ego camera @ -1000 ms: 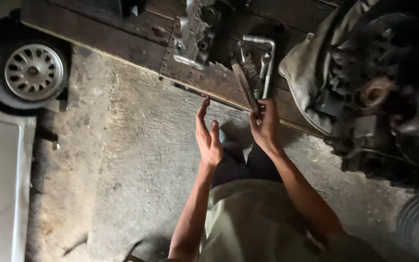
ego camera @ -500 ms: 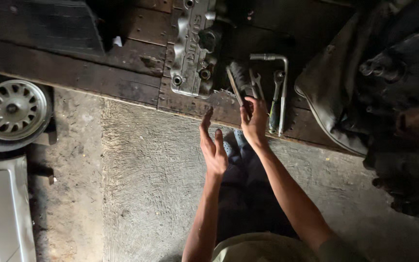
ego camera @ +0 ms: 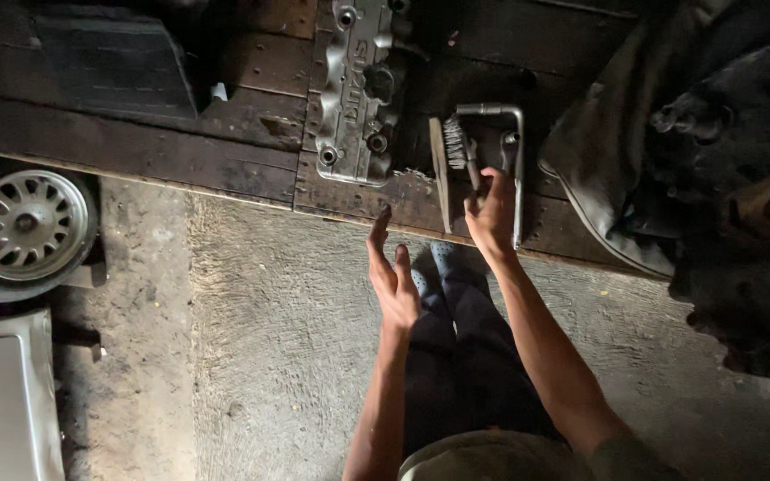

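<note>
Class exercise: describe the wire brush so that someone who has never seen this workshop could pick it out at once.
Find the dark wooden platform across the top, then the grey metal valve cover lying on it. Just right of that, under the fingers of the right hand, lies the wire brush. Its tuft of pale bristles sets it apart from the flat wooden stick and the bent chrome wrench beside it.

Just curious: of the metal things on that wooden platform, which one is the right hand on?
The wire brush, under the right hand, beside the bent metal bar; the grey engine cover lies untouched.

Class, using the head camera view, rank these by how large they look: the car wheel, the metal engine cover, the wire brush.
1. Metal engine cover and car wheel: too alike to rank.
2. Wire brush, clearly smallest, at the right hand.
</note>
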